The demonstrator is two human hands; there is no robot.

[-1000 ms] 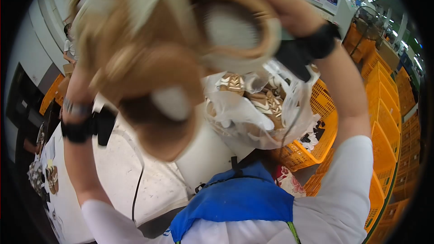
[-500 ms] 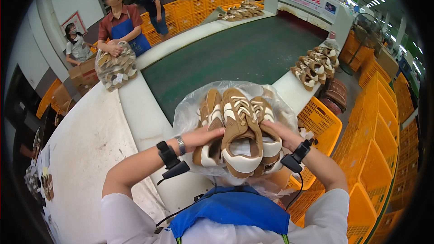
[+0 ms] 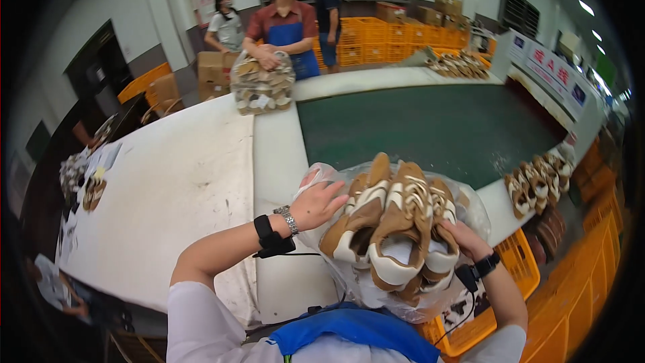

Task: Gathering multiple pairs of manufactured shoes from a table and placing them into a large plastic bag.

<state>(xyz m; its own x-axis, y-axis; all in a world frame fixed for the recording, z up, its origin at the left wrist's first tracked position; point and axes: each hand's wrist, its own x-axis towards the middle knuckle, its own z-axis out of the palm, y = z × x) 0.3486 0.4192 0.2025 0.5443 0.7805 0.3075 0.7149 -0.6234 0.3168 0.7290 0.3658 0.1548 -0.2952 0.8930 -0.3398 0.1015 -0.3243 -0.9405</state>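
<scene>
Several brown-and-white sneakers (image 3: 399, 235) stand bunched together, toes pointing away from me, in a clear plastic bag (image 3: 474, 210) close in front of me. My left hand (image 3: 316, 207) is raised at the bundle's left side, fingers spread and apart, next to a crumpled edge of the bag. On the other side, my right hand (image 3: 466, 239) grips the rightmost sneaker, its fingertips partly hidden by the shoe. Lower parts of the bundle are hidden beneath the upper shoes.
A green conveyor belt (image 3: 403, 121) lies ahead, bordered by white ledges. More sneakers (image 3: 537, 180) line the right ledge. Orange crates (image 3: 521, 262) stand at right. Across the table (image 3: 181, 181), a person in a blue apron (image 3: 285, 40) holds a filled bag (image 3: 263, 84).
My left hand has come off the sneakers and opened beside them. My right hand stays on them. The view has swung left, so the scene sits further right.
</scene>
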